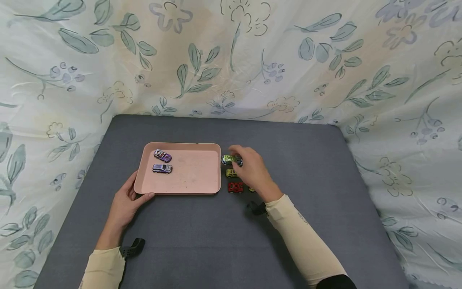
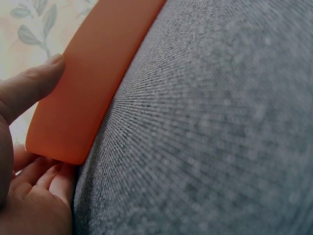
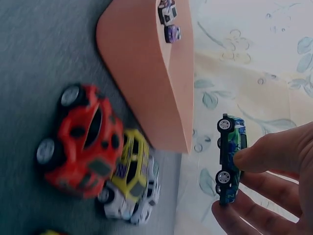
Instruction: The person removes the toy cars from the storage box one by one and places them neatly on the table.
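Note:
My right hand [image 1: 254, 170] pinches a small blue-and-green toy car [image 3: 231, 156] between thumb and fingers, lifted past the right edge of the pink tray [image 1: 191, 172]. At the tray's near left corner is my left hand [image 1: 124, 204], its thumb along the front wall and its fingers round the side. Inside the tray, on the left, sit a purple-and-white toy car [image 1: 163, 155] and a silver-blue toy car [image 1: 162, 168]. Beneath and beside my right hand stand a red toy car [image 3: 90, 142] with black spots, a yellow toy car [image 3: 133, 164] and a green-and-white toy car [image 1: 227, 159].
Another yellow toy car [image 1: 252, 190] is partly hidden by my right wrist. Everything stands on a dark grey tabletop [image 1: 202, 233]. A floral curtain [image 1: 231, 60] hangs behind the table and on both sides.

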Tool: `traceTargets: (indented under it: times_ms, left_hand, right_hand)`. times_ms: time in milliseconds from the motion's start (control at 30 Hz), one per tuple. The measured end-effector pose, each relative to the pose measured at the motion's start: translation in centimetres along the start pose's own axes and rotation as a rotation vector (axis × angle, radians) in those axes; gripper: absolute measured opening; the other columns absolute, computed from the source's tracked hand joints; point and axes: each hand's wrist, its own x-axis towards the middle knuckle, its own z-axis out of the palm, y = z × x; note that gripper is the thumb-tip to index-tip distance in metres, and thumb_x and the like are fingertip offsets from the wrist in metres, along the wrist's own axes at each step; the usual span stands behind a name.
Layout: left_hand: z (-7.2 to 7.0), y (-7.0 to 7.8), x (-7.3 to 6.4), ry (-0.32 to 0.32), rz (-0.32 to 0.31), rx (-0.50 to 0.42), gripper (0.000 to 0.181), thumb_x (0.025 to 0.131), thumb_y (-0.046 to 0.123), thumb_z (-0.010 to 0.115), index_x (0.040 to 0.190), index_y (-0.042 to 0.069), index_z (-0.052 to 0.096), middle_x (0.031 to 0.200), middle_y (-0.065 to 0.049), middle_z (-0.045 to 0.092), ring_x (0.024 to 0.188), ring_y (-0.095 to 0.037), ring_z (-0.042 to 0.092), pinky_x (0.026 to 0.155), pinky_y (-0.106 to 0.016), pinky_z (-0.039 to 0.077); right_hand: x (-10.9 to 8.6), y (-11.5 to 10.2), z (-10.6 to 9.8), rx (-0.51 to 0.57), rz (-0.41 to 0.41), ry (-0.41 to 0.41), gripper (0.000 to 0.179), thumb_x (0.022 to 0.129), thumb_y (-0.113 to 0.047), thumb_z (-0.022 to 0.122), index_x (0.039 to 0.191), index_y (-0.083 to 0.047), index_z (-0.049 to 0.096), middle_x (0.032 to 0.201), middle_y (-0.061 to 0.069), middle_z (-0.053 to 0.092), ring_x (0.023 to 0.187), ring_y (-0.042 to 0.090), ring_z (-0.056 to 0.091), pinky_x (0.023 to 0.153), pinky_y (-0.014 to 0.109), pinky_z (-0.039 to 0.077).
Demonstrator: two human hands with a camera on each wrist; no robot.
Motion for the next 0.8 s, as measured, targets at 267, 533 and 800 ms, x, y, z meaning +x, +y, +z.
traceTargets:
  times_ms: [267,533,800]
  left_hand:
    - [0.0,-0.1,0.1,0.003,0.002,0.009,0.102,0.095,0.008,0.086,0.173,0.002,0.021,0.173,-0.026,0.027,0.159,-0.042,0.028,0.115,-0.008,0.034]
    - [-0.1,0.0,0.1,0.007,-0.002,0.025,0.102,0.095,0.009,0.087,0.173,0.002,0.021,0.173,-0.026,0.027,0.159,-0.042,0.028,0.115,-0.007,0.032]
    - [-0.1,0.2,0.1,0.007,-0.009,0.024,0.101,0.095,0.009,0.087,0.172,0.001,0.021,0.173,-0.026,0.028,0.159,-0.043,0.028,0.114,-0.006,0.032]
  right_hand:
    - [-0.5,1.6,-1.3,0.0,0.052,0.001,0.045,0.098,-0.002,0.079,0.141,-0.009,0.069,0.12,0.006,0.075,0.111,0.029,0.067,0.09,0.049,0.059]
    - [-1.0,3.5,-2.3,0.002,0.11,0.002,0.046,0.099,-0.004,0.077,0.143,-0.013,0.068,0.122,0.005,0.074,0.112,0.029,0.067,0.089,0.051,0.059]
    - [-1.4,5.2,-3.2,-0.018,0.139,-0.003,0.046,0.099,-0.003,0.078,0.144,-0.01,0.067,0.124,0.007,0.074,0.115,0.032,0.067,0.091,0.055,0.059]
